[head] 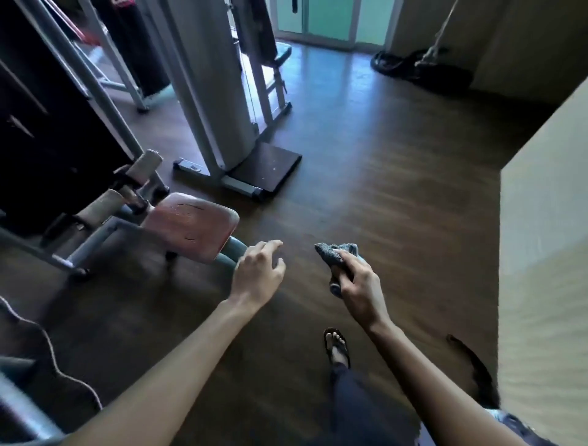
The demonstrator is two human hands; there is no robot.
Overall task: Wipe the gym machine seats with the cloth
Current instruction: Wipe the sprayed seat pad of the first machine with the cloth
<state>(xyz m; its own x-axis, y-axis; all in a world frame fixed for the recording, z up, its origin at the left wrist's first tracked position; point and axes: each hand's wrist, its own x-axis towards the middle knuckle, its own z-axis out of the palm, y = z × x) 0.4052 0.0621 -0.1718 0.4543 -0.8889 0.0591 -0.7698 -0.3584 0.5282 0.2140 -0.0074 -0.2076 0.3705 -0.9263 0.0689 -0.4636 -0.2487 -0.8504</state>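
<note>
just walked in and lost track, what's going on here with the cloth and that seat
A person stands on the wooden floor of a gym. The right hand grips a bunched grey cloth; the left hand is open and holds nothing, near the front edge of a worn reddish seat on a machine. The cloth is not on the seat.

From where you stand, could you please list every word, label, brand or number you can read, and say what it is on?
None can be read.
Red seat: only cracks and scuffs, no print.
Grey cloth in the right hand: no tag shows.
Machine column: bare metal, no label in view.
Red patch at the top edge: may be a sticker, too blurred and cut off to read.
</note>
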